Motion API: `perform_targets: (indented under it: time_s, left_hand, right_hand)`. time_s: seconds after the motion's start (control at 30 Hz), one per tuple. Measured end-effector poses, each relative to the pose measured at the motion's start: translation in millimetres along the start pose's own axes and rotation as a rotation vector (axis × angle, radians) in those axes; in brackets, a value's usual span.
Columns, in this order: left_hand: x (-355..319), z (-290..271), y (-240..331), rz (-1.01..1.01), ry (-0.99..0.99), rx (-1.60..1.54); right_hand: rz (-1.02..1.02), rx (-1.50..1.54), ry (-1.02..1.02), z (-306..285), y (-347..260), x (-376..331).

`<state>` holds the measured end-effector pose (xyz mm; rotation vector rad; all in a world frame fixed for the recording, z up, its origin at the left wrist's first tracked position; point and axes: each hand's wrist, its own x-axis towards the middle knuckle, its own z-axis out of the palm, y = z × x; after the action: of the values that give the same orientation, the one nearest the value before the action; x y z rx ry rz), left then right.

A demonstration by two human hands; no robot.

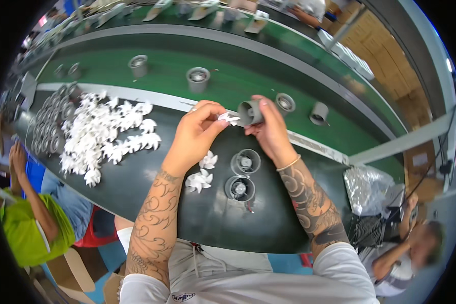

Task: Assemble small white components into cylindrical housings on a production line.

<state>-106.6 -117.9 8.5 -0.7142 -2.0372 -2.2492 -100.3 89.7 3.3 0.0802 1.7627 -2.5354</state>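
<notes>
Between the thumb and fingers of my left hand (200, 129) is a small white fan impeller (229, 119). My right hand (272, 129) grips a grey cylindrical fan housing (250, 113), its open end tilted toward the impeller. The two parts are close together at the table's far edge; whether they touch I cannot tell. Below my hands, two more round housings (245, 162) stand on the dark table, with motors visible inside. Beside my left forearm lie two loose white impellers (198, 181).
A large heap of white impellers (93, 126) covers the table's left, beside stacked grey housings (50, 119). Several housings (198, 79) sit on the green conveyor (167, 61) beyond a pale rail. A clear plastic bag (368, 190) lies at right. Other people sit at both sides.
</notes>
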Motion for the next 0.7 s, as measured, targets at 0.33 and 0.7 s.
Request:
perform_targets:
  time_s: [0.33,0.7]
  left_hand:
    - [-1,24,4,0.236,-0.133,0.451]
    - [1,17,13,0.15,-0.191,0.424]
  right_hand:
    - [0.028,-0.004,-0.187,-8,3,-18]
    - [-0.001,-0.074,-0.194,-10,11,-18]
